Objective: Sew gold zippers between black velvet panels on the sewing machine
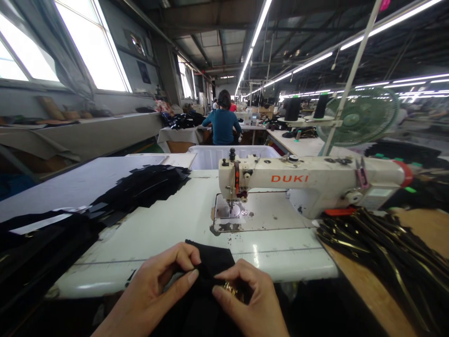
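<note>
A piece of black fabric hangs over the table's front edge, its top end lying on the white tabletop. My left hand is closed, pinching the fabric's left side between thumb and fingers. On the other side, my right hand is closed too, thumb and forefinger on the fabric. A shiny gold-coloured metal strip or chain shows inside its curled fingers; its exact kind is unclear. Just beyond my hands stands a white DUKI sewing machine, its needle area apart from the fabric.
Stacked black fabric pieces lie on the left. Black strips with gold-coloured edging are heaped at right. Pink-handled snips rest on the machine. Behind it are a white bin, thread cones, a green fan and a seated person.
</note>
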`<state>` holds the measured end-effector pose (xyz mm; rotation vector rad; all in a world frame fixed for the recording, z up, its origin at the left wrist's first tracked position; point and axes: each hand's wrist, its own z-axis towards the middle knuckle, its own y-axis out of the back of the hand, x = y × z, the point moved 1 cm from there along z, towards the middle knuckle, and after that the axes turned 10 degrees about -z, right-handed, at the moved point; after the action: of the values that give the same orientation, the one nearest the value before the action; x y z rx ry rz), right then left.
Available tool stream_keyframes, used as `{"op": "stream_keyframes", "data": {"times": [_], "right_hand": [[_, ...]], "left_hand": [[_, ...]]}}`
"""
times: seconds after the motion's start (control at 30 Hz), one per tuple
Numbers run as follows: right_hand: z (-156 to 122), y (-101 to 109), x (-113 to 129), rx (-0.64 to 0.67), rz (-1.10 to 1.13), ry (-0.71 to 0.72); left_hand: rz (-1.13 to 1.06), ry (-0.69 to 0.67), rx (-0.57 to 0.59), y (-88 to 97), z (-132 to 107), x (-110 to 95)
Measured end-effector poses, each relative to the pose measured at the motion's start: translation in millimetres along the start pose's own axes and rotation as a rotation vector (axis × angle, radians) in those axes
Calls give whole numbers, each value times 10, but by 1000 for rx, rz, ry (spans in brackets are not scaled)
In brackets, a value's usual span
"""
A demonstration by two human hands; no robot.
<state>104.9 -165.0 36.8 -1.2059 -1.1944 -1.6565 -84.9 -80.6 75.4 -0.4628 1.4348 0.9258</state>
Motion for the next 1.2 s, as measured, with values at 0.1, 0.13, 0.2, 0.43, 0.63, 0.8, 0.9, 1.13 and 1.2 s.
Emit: {"op": "stream_keyframes", "data": {"times": [0.1, 0.13, 0.2, 0.43, 0.63, 0.8, 0.9, 1.13, 1.2], "right_hand": [[0, -4, -16, -16, -21, 37], [0, -8, -23, -17, -33, 59], [-2, -18, -34, -28, -59, 95], [-38, -2, -17, -154, -162, 291], [-88, 0, -51, -114, -193, 359], [-114, -3, -44, -9, -163, 162], [-121, 21, -38, 31, -175, 99], [-126, 13, -32, 14, -154, 186], [-120, 6, -7, 37, -138, 160]], "left_hand": [[-21, -17, -25, -19, 9, 37], [-28, -20, -29, -25, 12, 56], [-40, -21, -37, -31, 20, 99], [71, -34, -88, -35, -15, 150], [333, -131, 95, -105, 20, 4], [294, -90, 208, -116, 121, -22], [313, -122, 172, -128, 69, 17], [372, -235, 79, -188, -84, 69], [383, -251, 65, -199, -105, 51]]}}
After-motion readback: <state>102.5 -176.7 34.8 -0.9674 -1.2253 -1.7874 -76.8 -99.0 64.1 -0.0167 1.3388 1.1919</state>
